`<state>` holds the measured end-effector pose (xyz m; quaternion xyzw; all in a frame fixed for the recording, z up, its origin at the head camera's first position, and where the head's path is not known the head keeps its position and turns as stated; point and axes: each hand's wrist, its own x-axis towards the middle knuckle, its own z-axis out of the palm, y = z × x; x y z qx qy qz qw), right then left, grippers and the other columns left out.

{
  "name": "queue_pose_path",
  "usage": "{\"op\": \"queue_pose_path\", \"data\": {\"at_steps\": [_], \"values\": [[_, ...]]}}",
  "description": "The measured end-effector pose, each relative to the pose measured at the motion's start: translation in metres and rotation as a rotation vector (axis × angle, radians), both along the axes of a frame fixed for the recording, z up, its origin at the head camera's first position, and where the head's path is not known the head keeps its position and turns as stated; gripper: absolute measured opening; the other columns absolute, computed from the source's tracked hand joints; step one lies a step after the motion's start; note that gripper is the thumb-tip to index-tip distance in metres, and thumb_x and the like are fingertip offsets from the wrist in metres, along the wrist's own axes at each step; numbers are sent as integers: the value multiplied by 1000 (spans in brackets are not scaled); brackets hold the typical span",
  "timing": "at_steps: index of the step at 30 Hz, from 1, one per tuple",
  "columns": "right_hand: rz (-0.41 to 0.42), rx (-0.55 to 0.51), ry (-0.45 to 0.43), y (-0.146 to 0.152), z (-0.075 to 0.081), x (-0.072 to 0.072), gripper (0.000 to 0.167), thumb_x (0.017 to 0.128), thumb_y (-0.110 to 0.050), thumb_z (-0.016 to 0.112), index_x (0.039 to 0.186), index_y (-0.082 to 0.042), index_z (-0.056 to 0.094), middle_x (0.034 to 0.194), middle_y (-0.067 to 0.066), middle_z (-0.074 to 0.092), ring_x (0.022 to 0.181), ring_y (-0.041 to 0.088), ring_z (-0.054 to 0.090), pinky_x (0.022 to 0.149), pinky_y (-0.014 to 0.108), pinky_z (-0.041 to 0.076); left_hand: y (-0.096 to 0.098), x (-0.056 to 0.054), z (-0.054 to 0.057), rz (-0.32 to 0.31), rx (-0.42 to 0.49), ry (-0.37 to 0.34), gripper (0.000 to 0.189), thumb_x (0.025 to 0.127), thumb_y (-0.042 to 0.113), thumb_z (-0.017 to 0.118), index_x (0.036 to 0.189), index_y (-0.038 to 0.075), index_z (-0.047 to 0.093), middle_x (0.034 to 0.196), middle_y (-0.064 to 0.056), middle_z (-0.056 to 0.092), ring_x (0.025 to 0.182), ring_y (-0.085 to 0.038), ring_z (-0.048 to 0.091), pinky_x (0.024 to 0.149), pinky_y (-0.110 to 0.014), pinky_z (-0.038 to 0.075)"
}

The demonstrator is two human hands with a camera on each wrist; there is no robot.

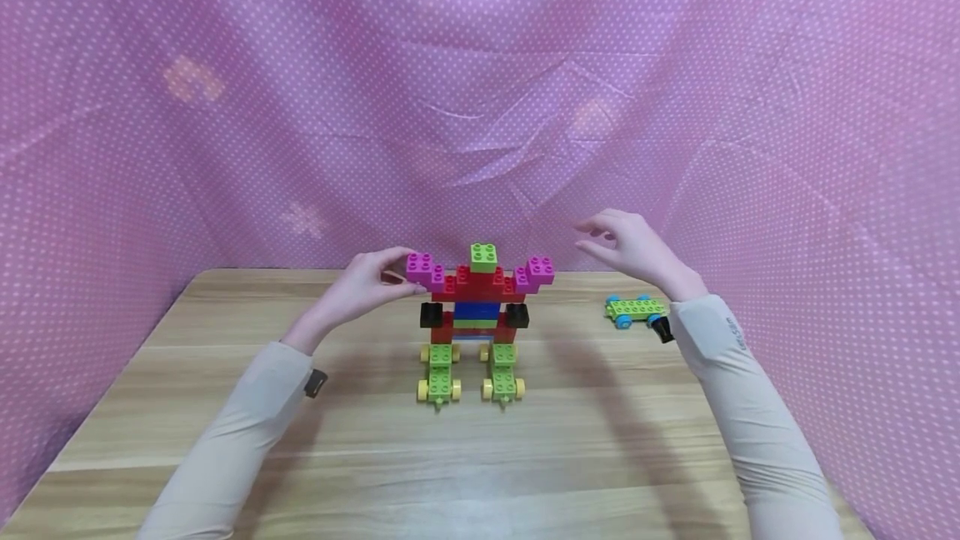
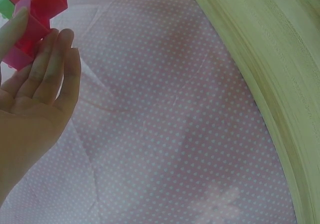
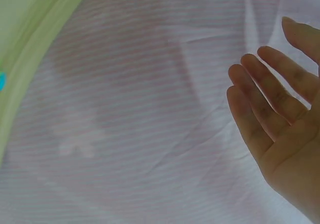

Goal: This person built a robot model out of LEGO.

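A robot-shaped figure of toy building blocks (image 1: pixel 477 283) stands upright at the middle of the table. It has a lime block (image 1: pixel 483 257) on top, red and blue blocks in the body, and green wheeled bases (image 1: pixel 440 367) with yellow wheels as feet. My left hand (image 1: pixel 367 282) pinches the magenta block (image 1: pixel 420 267) at the end of the figure's left-side arm, thumb on one face and fingers on the other, as the left wrist view also shows. On the other side sticks out a matching magenta block (image 1: pixel 540 270). My right hand (image 3: pixel 290 114) is in the air, fingers relaxed and holding nothing.
A green wheeled base (image 1: pixel 636 310) with blue wheels lies on the wooden table (image 1: pixel 360 457) below my right hand. Pink dotted cloth (image 1: pixel 480 107) hangs behind the table and along both sides.
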<state>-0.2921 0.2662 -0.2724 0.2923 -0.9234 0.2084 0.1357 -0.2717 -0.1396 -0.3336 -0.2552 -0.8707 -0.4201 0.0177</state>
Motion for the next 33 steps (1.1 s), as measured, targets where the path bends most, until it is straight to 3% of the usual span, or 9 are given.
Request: {"op": "queue_pose_path", "data": {"at_steps": [22,28,33], "values": [[-212,59,-288,93,-85,-20,41,99,-20,59,131,6,57,134,29,58,120,46,56,102,60,48,0,4,1,19,-12,5,44,87,16,76,128,7,62,110,-13,73,100,-25,70,93,-40,60],[-210,132,-276,108,-110,-23,41,96,-17,61,128,9,58,129,31,60,118,49,56,99,62,48,1,5,2,24,-14,-4,45,87,17,76,128,7,61,110,-13,73,101,-26,70,93,-39,60],[-196,137,-336,115,-128,-23,45,95,-12,61,131,14,52,134,36,54,124,54,50,104,66,43,3,7,2,21,-11,-16,44,87,17,76,128,7,62,111,-13,73,101,-25,70,94,-39,59]]}}
